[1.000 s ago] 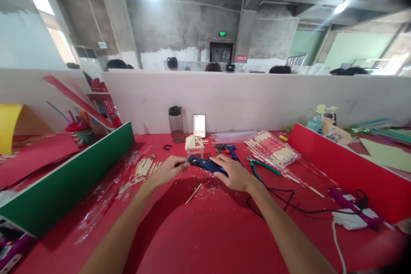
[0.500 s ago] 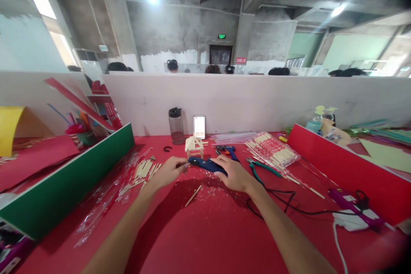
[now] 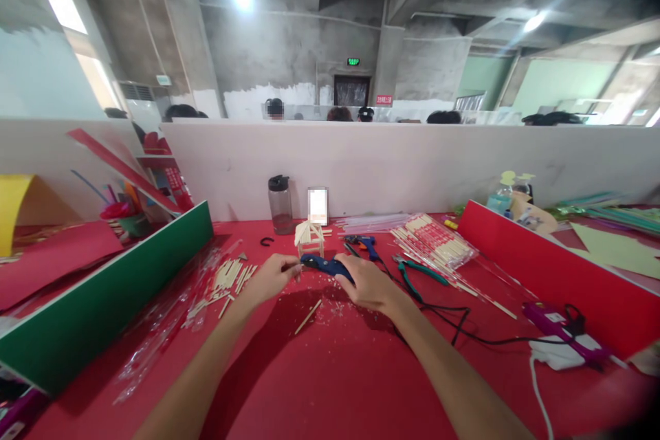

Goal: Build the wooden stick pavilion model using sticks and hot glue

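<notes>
My right hand (image 3: 368,280) is wrapped round a dark blue hand tool (image 3: 324,264) that looks like a cutter or wire stripper, held above the table with its head pointing left. At that head, my left hand (image 3: 276,277) has its fingers pinched together; whatever is between them is too small to make out. Just behind the tool stands a small house-like frame of wooden sticks (image 3: 309,239). One loose wooden stick (image 3: 308,317) lies on the red table below my hands, among pale shavings. A pile of short sticks (image 3: 230,275) lies left of my left hand.
A dark bottle (image 3: 280,205) and an upright phone (image 3: 318,206) stand by the white partition (image 3: 392,165). To the right lie a blue glue gun (image 3: 367,246), green-handled pliers (image 3: 423,272), bagged sticks (image 3: 433,240), black cable and a purple power strip (image 3: 559,330). Green (image 3: 118,289) and red (image 3: 546,268) boards flank the table.
The view has shifted slightly. My right hand and the blue tool have moved a little to the left, showing more of the glue gun; my left hand keeps its pinch by the tool's head.
</notes>
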A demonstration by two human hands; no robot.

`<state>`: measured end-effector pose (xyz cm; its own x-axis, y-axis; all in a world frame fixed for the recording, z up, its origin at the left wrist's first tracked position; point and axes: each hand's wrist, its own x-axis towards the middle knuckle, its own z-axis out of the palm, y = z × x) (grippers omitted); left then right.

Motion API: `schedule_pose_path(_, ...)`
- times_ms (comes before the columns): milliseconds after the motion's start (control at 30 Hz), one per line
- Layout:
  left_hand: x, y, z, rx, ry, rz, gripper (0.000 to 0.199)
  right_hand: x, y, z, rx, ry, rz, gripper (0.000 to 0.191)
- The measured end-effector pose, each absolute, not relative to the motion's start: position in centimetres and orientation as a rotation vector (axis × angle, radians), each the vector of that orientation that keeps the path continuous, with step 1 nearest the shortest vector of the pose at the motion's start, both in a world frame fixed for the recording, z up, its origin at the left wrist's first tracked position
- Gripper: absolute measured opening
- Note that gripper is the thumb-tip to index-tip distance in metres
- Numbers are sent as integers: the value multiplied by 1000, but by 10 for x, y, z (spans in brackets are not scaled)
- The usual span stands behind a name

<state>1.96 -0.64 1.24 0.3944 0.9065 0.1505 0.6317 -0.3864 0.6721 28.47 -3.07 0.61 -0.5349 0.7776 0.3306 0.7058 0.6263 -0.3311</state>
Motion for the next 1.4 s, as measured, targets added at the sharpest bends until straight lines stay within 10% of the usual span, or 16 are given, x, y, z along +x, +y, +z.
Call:
schedule_pose_path(733, 24, 2, -6, 2012, 1335, 640, 38, 271, -22, 7, -1741, -2426, 22, 73)
schedule_pose_path(1400, 20, -5, 8, 1716, 1160, 734, 48, 285, -22, 3, -1602, -2279, 298, 63)
